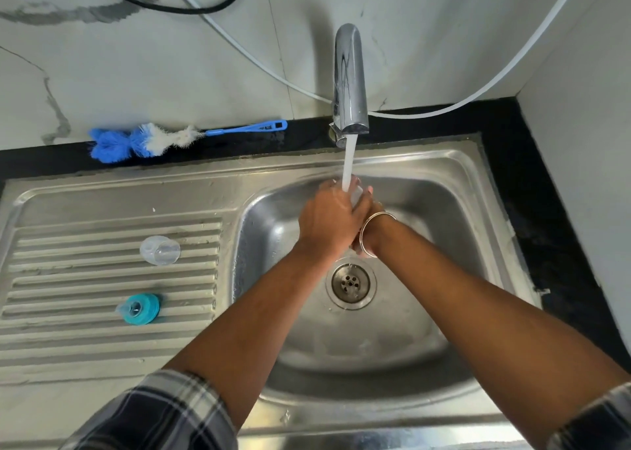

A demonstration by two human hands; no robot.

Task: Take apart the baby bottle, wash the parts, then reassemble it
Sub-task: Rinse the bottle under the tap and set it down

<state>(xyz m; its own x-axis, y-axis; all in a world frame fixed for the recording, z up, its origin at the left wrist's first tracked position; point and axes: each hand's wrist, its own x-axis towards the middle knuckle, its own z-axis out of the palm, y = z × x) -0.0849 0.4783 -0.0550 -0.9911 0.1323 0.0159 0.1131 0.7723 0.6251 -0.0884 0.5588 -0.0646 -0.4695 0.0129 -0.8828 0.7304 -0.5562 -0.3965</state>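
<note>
Under tap stream, left hand (329, 222) and right hand (367, 226) grip clear bottle (356, 195).

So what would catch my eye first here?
Probably the two hands, left and right, clasped round a clear bottle under the running tap over the sink. Next, the bright blue brush on the black ledge behind, and the teal ring and clear cap on the ribbed drainer.

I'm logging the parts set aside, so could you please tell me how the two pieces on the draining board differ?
The cap is clear and colourless; the ring is teal with a clear teat in it. The cap lies farther from the person, the ring nearer. Both rest on the ribbed draining board, untouched.
</note>
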